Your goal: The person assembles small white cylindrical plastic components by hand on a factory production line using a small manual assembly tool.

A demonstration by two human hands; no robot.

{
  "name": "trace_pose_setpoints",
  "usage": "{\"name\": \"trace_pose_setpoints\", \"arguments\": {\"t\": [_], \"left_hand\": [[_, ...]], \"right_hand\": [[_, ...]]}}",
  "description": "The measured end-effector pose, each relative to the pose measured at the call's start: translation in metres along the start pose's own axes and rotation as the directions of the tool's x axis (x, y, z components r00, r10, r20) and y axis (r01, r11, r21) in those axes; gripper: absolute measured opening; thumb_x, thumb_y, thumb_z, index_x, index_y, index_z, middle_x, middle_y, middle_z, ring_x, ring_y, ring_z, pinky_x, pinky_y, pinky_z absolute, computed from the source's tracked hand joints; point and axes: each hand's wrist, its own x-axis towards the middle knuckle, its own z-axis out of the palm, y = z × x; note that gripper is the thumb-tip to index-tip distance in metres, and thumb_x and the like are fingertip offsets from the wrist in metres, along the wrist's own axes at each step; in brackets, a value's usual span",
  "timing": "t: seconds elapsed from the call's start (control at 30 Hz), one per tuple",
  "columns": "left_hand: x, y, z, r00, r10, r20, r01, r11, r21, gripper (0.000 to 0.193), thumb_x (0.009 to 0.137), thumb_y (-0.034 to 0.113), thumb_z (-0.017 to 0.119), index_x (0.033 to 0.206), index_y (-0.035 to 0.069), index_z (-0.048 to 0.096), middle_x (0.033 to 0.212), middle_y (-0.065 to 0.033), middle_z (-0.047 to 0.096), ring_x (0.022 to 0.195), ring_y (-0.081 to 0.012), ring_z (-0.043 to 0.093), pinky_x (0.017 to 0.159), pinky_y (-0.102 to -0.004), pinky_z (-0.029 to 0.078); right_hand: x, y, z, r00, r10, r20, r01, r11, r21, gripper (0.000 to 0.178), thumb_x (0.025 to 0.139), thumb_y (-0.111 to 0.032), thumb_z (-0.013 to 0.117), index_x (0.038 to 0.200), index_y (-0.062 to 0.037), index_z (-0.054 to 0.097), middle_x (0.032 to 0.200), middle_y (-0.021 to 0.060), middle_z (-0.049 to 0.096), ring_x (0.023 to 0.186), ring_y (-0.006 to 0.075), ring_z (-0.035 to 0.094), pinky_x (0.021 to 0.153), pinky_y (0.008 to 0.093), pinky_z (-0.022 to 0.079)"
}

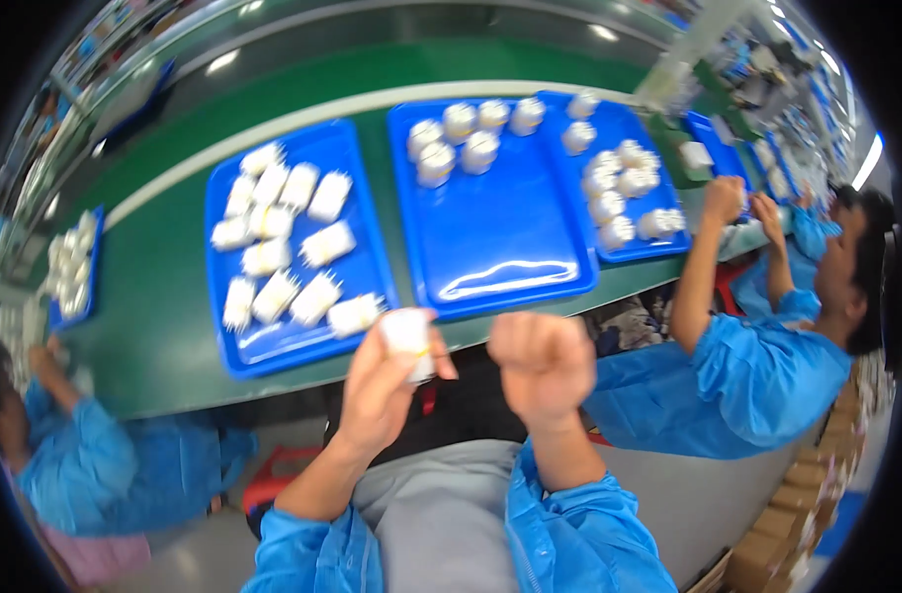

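Note:
My left hand [372, 400] grips a white cylindrical plastic part [406, 334] with a faint yellowish band near its lower end. It is held just in front of the bench edge. Beside it, on the right, my right hand [543, 366] is curled into a fist and slightly blurred; whatever is inside, if anything, is hidden. Beyond my left hand lies a blue tray [307, 358] with several similar white parts [273, 222], many on their sides with thin prongs showing. A second blue tray [500, 227] has several upright white parts [434, 163] grouped at its far end.
A third blue tray [648, 247] with white parts overlaps the middle tray's right side. The green bench [154, 336] carries another small tray [95, 267] at far left. Co-workers in blue sit on both sides, one person's hand [725, 201] near the right tray. Cardboard boxes [782, 529] line the lower right.

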Motion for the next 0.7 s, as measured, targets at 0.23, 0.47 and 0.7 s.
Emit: {"name": "trace_pose_setpoints", "arguments": {"t": [0.23, 0.47, 0.7], "left_hand": [[-0.012, -0.001, 0.003, 0.972, -0.224, -0.073, 0.232, 0.961, 0.150, 0.040, 0.088, 0.013, 0.068, 0.121, -0.002, 0.050, 0.087, -0.0053, 0.058, 0.067, -0.0104, 0.057, 0.058, -0.0254, 0.048], [-0.017, -0.005, 0.001, 0.945, -0.322, -0.059, 0.327, 0.934, 0.147, 0.034, 0.085, 0.010, 0.070, 0.112, -0.001, 0.053, 0.076, -0.0036, 0.057, 0.051, -0.0075, 0.052, 0.044, -0.0233, 0.042], [-0.017, -0.003, 0.003, 0.921, -0.391, -0.002, 0.389, 0.915, 0.104, 0.026, 0.088, 0.011, 0.065, 0.108, -0.001, 0.054, 0.064, -0.0022, 0.054, 0.045, -0.0065, 0.048, 0.041, -0.0229, 0.038]], "right_hand": [[0.007, -0.011, 0.016, 0.995, 0.043, 0.085, -0.068, 0.948, 0.311, 0.059, 0.104, -0.049, 0.025, 0.058, -0.0126, 0.029, 0.053, -0.0007, 0.031, 0.051, 0.0163, 0.026, 0.052, 0.0339, 0.024], [0.002, 0.004, 0.022, 0.986, 0.012, 0.169, -0.074, 0.927, 0.368, 0.058, 0.104, -0.049, 0.028, 0.058, -0.0128, 0.030, 0.052, -0.0007, 0.033, 0.049, 0.0161, 0.026, 0.051, 0.0336, 0.024], [0.003, 0.006, 0.017, 0.979, 0.031, 0.202, -0.105, 0.924, 0.368, 0.058, 0.103, -0.048, 0.029, 0.058, -0.0129, 0.029, 0.050, -0.0011, 0.031, 0.046, 0.0151, 0.025, 0.048, 0.0327, 0.023]]}}
